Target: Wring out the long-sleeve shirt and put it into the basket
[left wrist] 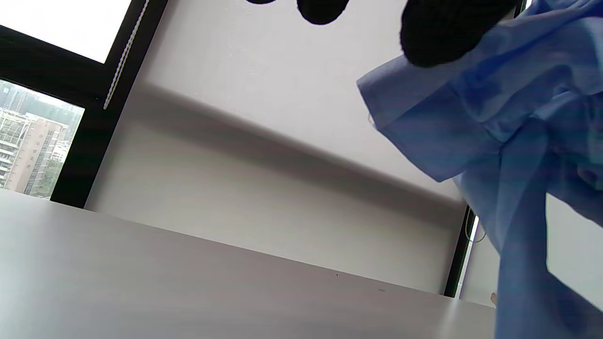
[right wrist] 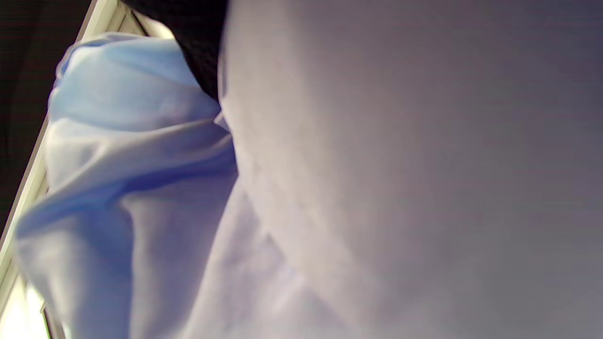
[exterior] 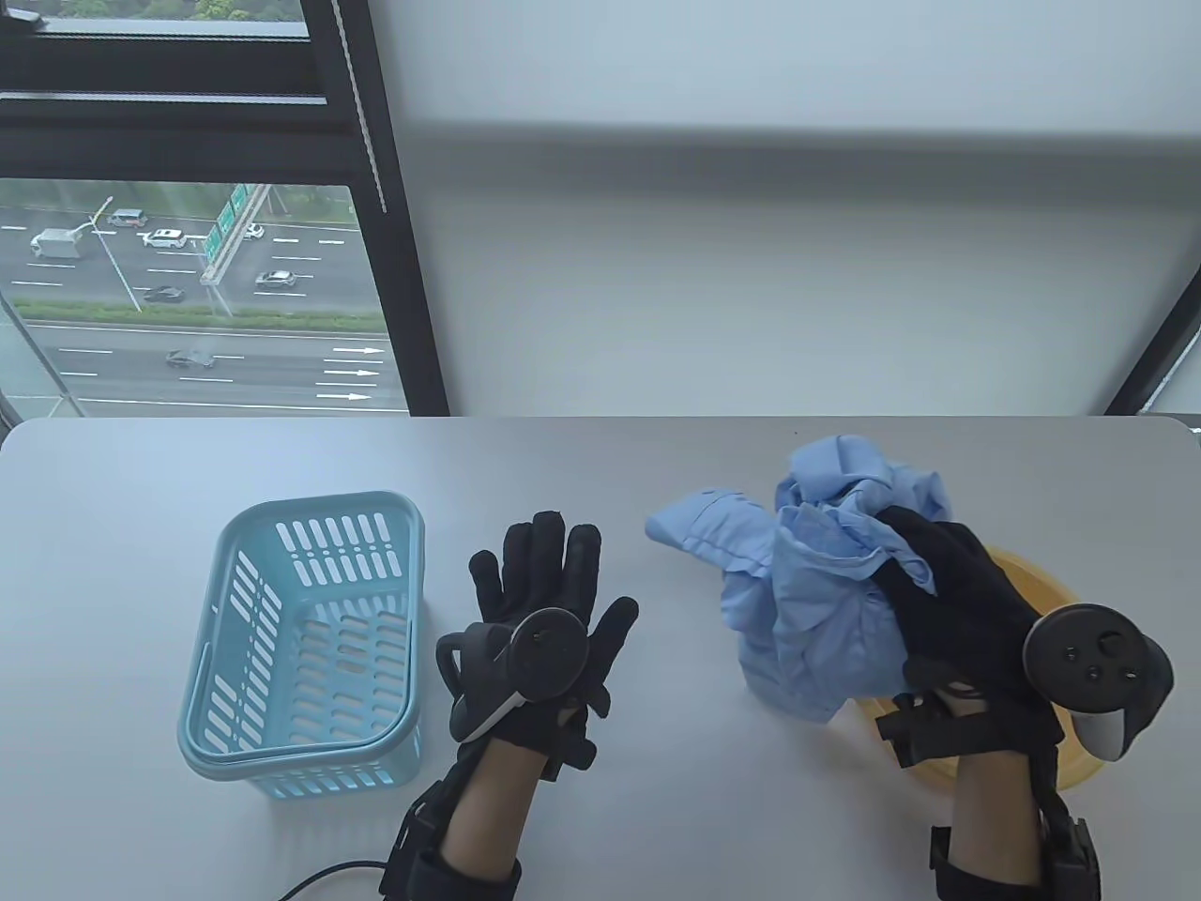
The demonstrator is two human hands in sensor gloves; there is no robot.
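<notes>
Right hand clutches the bunched blue long-sleeve shirt above the yellow basin, likely so drips fall there. Left hand hovers with fingers spread, holding nothing, between shirt and blue basket, probably ready to share the wringing.

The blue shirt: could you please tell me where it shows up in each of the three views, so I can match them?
Table view: shirt right of centre, bunched in the right hand, above the yellow basin.
Left wrist view: right side, hanging down.
Right wrist view: fills the left and lower part, blurred and close.
Shared landmark: the black window frame, seen also in the left wrist view.
</notes>
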